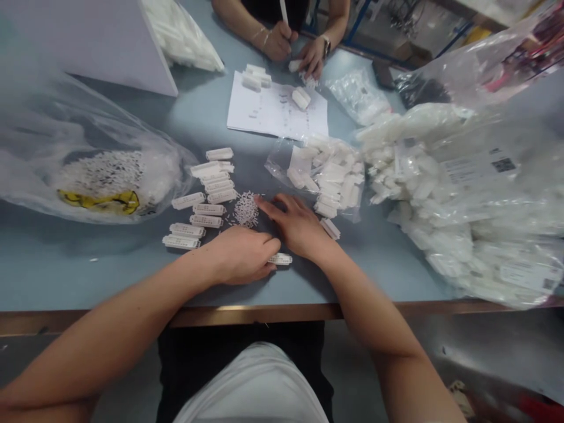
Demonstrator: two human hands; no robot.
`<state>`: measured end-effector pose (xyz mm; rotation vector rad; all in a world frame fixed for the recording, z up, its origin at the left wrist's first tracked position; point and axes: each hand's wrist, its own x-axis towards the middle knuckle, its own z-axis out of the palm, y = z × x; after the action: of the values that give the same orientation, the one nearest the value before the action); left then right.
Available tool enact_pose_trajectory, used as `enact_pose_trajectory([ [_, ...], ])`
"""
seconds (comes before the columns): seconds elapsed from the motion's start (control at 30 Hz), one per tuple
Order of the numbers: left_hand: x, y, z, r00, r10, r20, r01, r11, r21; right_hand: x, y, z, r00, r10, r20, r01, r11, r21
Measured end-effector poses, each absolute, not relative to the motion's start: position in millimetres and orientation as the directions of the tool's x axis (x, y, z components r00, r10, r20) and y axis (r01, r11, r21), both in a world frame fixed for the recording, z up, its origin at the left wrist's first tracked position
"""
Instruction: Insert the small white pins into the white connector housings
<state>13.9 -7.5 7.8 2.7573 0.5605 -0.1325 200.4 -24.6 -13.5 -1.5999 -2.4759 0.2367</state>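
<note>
My left hand (238, 255) is curled on the blue-grey table top (110, 276), and a white ribbed plastic strip (280, 259) sticks out from under its fingers. My right hand (296, 226) lies flat and spread, with its index fingertip at a small heap of tiny white plastic pieces (245, 210). Left of that heap, several similar white strips (207, 205) lie side by side in loose rows. Another short white strip (330, 228) lies just beyond my right hand's knuckles, at the edge of a clear bag of white parts (326, 176).
Across the table, a co-worker's hands (295, 50) work near a printed paper sheet (277, 106) with white parts on it. Large clear bags of white parts (467, 200) fill the right side, and another bag (92, 158) lies at left. The table's near edge (255, 314) runs below my forearms.
</note>
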Motion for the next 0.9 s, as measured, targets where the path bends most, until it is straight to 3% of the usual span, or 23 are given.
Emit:
enact_pose_trajectory([
  [0.27, 16, -8, 11, 0.921, 0.355, -0.159, 0.386, -0.885, 0.259, 200, -20, -22, -0.396, 0.901, 0.176, 0.852, 0.432, -0.295],
  [0.57, 16, -7, 9, 0.928, 0.339, -0.154, 0.367, -0.902, 0.227, 197, -20, -19, -0.409, 0.899, 0.159, 0.837, 0.439, -0.328],
  [0.67, 18, -7, 9, 0.940, 0.309, -0.143, 0.335, -0.913, 0.234, 193, -21, -16, -0.464, 0.882, 0.080, 0.835, 0.466, -0.294],
  [0.77, 15, -6, 9, 0.945, 0.294, -0.142, 0.321, -0.917, 0.236, 195, -20, -19, -0.532, 0.842, 0.093, 0.778, 0.529, -0.337],
  [0.9, 2, 6, 8, 0.903, 0.421, -0.087, 0.429, -0.870, 0.243, 207, -20, -24, -0.560, 0.811, 0.167, 0.691, 0.570, -0.445],
])
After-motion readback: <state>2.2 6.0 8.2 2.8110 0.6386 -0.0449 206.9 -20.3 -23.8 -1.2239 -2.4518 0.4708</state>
